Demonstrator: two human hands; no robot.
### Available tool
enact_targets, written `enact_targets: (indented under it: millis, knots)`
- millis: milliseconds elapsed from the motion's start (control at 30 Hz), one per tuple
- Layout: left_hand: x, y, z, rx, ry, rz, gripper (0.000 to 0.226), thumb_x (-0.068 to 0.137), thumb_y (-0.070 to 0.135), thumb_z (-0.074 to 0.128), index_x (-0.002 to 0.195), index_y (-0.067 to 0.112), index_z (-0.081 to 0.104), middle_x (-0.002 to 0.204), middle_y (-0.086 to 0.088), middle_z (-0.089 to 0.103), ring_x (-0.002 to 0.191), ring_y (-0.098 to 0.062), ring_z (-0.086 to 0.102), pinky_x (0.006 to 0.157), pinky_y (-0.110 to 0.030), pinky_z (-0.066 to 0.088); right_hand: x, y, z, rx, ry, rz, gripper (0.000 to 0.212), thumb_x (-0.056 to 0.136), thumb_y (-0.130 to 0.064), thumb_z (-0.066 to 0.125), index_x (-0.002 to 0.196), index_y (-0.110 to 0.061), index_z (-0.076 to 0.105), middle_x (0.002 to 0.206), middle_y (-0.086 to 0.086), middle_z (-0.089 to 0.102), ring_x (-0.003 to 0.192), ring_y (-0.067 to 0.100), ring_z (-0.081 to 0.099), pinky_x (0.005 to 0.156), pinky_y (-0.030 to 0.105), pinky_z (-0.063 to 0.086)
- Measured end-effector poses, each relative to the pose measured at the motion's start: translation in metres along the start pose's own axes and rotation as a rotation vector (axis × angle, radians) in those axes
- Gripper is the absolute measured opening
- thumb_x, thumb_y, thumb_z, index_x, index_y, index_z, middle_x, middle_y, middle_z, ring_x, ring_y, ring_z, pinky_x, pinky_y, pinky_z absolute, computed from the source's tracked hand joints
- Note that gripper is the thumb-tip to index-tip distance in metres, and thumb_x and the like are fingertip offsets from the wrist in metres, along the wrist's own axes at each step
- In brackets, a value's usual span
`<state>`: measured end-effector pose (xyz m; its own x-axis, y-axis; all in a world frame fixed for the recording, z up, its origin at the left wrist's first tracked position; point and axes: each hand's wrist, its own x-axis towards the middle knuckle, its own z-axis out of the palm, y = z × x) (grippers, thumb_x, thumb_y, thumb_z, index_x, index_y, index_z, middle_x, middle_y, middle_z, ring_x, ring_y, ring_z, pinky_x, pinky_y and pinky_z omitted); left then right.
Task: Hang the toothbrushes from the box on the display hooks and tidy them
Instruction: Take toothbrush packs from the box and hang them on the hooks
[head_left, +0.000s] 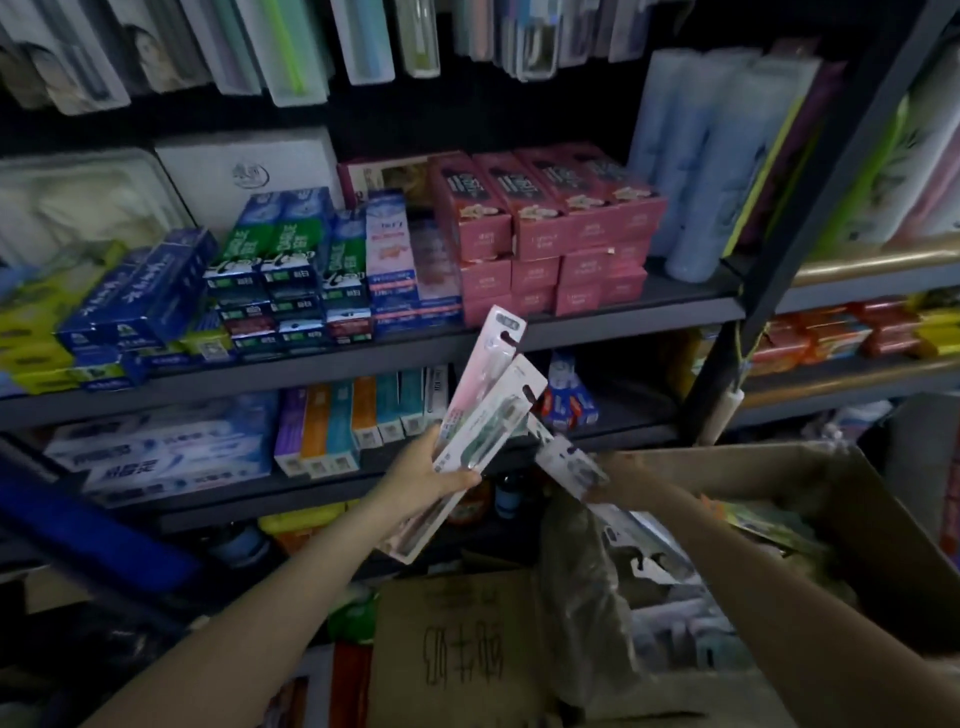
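Observation:
My left hand (422, 475) grips two carded toothbrush packs fanned upward: a pink one (488, 358) behind and a white-and-green one (491, 421) in front. My right hand (605, 486), mostly hidden behind its pack, holds another white toothbrush pack (569, 460) just above the open cardboard box (810, 467). More packs lie inside the box (665, 566), beside crumpled plastic wrap. Toothbrush packs (291, 47) hang in a row from display hooks along the top of the view.
Dark metal shelves (597, 325) hold blue, green and pink toothpaste cartons. A shelf upright (769, 291) stands at the right with more goods beyond. A blue basket edge (93, 530) sits low left. A box flap (457, 654) lies in front.

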<state>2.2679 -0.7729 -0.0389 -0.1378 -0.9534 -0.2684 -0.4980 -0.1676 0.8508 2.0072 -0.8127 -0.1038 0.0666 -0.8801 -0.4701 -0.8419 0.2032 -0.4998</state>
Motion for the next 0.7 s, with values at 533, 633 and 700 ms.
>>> enact_targets:
  millis: [533, 633, 700]
  knots:
    - [0.0, 0.023, 0.061, 0.023, -0.026, 0.027, 0.065, 0.081, 0.022, 0.07, 0.136, 0.017, 0.036, 0.123, 0.012, 0.048, 0.114, -0.007, 0.048, 0.09, -0.022, 0.038, -0.034, 0.029, -0.015, 0.302, 0.323, -0.301, 0.057, 0.078, -0.012, 0.072, 0.122, -0.01, 0.036, 0.111, 0.0, 0.057, 0.097, 0.022, 0.058, 0.07, 0.031, 0.04]
    - [-0.008, 0.035, 0.06, -0.011, -0.002, 0.077, 0.069, 0.075, 0.035, 0.073, 0.133, 0.017, 0.04, 0.127, 0.004, 0.054, 0.114, -0.012, 0.052, 0.097, -0.03, 0.043, -0.071, 0.006, -0.05, 0.414, 0.349, -0.444, 0.056, 0.081, -0.015, 0.071, 0.118, -0.03, 0.032, 0.107, -0.006, 0.063, 0.089, 0.015, 0.064, 0.075, 0.038, 0.053]
    - [-0.015, 0.048, 0.056, -0.067, 0.019, 0.132, 0.051, 0.076, 0.025, 0.073, 0.12, 0.024, 0.046, 0.11, 0.008, 0.061, 0.097, -0.006, 0.059, 0.084, -0.023, 0.048, -0.093, -0.01, -0.072, 0.497, 0.341, -0.514, 0.056, 0.08, -0.014, 0.071, 0.111, -0.041, 0.033, 0.101, -0.006, 0.068, 0.085, 0.012, 0.067, 0.071, 0.036, 0.056]
